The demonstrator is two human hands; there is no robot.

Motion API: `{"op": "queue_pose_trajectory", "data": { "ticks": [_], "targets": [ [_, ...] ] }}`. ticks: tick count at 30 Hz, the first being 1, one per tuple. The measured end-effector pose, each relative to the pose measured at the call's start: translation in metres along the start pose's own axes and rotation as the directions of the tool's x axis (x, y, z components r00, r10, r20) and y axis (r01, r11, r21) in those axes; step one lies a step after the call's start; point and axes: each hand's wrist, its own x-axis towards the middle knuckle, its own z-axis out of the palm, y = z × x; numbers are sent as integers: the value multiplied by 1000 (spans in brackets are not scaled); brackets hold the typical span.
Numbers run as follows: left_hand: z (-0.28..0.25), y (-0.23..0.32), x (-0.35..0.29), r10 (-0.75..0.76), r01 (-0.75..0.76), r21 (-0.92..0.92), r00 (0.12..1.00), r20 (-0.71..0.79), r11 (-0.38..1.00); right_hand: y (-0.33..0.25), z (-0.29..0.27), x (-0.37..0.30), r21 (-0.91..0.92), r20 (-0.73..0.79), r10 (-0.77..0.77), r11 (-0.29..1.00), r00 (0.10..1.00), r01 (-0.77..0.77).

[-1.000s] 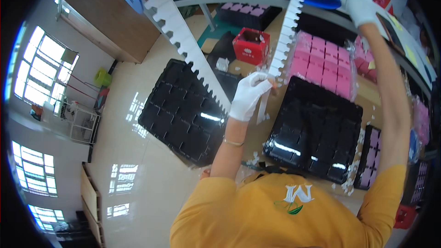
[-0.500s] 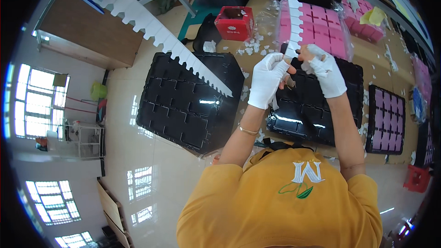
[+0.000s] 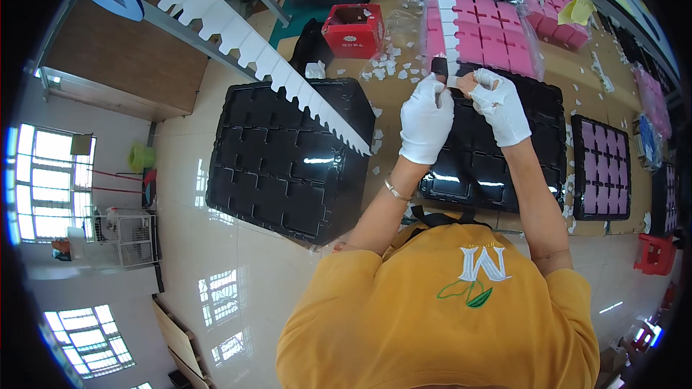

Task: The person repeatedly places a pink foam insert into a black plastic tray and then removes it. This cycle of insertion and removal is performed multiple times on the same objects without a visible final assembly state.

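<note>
Two gloved hands meet above the far left part of a black moulded tray [image 3: 497,148], the forearms reaching up to it from its near side, elbows bent and spread. The left hand [image 3: 427,124] is upright with its back showing, thumb and fingers drawn narrow on the lower end of a white notched strip [image 3: 445,18], which hangs down from beyond the tray to a point above its far left corner. The right hand [image 3: 502,109] leans in from over the tray's middle, fingers curled (some bare fingertips poke out of the glove) and close to the same end; I cannot tell whether they pinch it. One second ago the right hand was raised at a blue reel well beyond the tray, while the left alone held the strip; now both are together over the tray. Left of the tray sits a second black tray [image 3: 277,162], with another notched strip [image 3: 249,50] slanting down over it. Just beyond the tray lie pink foam blocks [image 3: 476,32]; farther off to its left stands a red box [image 3: 353,32], and to its right a shallow tray of purple pieces [image 3: 602,169].
</note>
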Motion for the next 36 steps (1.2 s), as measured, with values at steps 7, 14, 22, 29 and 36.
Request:
{"op": "queue_pose_trajectory", "data": {
  "ticks": [7,14,22,29,36],
  "targets": [
    [-18,-16,19,-417,457,-350,889,186,818,22,-59,73,-428,386,-112,858,916,286],
    [-28,-27,23,-497,537,-381,843,206,753,50,-37,132,-792,530,158,443,833,420],
    [-25,-20,26,-596,630,-437,768,232,642,91,-34,161,-821,557,158,253,815,512],
    [-21,-26,21,-649,700,-489,696,307,520,85,-16,145,-921,382,208,161,900,354],
    [-25,-17,24,-677,726,-431,674,294,536,89,-29,138,-885,393,24,282,919,371]
  ]
}}
